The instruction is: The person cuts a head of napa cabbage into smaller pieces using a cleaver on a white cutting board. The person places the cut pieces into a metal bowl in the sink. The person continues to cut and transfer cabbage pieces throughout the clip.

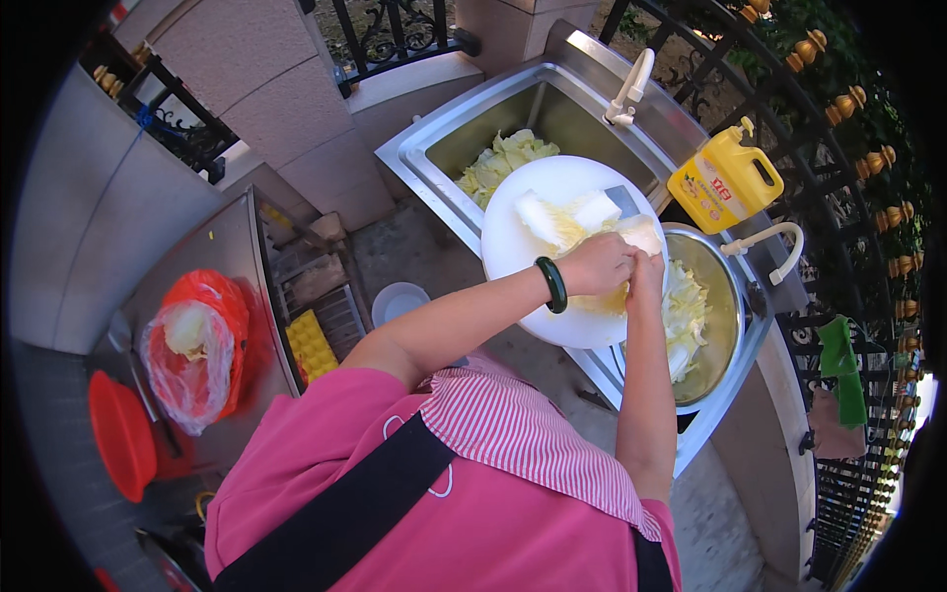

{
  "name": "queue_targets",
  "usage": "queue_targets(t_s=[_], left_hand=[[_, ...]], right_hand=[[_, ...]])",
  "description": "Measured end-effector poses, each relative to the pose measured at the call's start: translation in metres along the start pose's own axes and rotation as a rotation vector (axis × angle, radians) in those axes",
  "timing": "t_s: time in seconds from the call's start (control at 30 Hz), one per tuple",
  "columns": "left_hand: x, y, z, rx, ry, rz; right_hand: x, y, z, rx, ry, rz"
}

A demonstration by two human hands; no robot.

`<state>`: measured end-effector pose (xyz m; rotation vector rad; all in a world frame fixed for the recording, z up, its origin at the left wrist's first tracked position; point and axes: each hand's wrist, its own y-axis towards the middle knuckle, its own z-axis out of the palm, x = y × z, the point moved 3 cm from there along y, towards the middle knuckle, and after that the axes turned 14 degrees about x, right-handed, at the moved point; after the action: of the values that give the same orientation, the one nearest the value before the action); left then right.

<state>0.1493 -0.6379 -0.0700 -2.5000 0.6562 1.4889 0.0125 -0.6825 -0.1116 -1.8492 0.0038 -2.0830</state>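
Observation:
A round white cutting board [510, 222] rests across the double stainless steel sink. My left hand [598, 263], below a dark green bangle [552, 285], meets my right hand [646, 275] over the board's right side. Between them they hold a pale piece of napa cabbage [641, 232]; the fingertips partly hide it. Cut napa cabbage pieces [551, 222] lie on the board just beyond my left hand. A flat grey metal blade [624, 201], perhaps of a cleaver, shows behind the held piece; its handle is hidden.
Torn cabbage leaves fill part of the left sink basin [547, 111] and a metal bowl [721, 355] at right. Nearby stand a yellow detergent jug [725, 181] and two faucets [635, 85]. On a left-hand table, a red plastic bag [229, 318] holds cabbage beside a red basin [122, 436].

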Motion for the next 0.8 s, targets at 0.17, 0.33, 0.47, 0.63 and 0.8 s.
queue_targets(t_s=[0.17,0.33,0.47,0.63,0.8], left_hand=[[0.067,-0.043,-0.075,-0.751,0.406,-0.323],[0.144,-0.049,-0.082,-0.458,0.122,-0.662],[0.157,-0.033,-0.108,-0.451,-0.111,-0.523],[0.126,0.042,-0.134,-0.104,0.054,-0.273],[0.107,0.109,-0.085,0.103,0.212,-0.302]], right_hand=[[0.029,-0.003,-0.047,-0.184,0.144,-0.127],[0.047,0.0,-0.072,-0.196,0.14,-0.13],[0.046,-0.012,-0.073,-0.164,0.132,-0.156],[0.039,-0.036,-0.072,-0.131,0.062,-0.054],[0.032,-0.056,-0.069,-0.078,-0.014,-0.002]])
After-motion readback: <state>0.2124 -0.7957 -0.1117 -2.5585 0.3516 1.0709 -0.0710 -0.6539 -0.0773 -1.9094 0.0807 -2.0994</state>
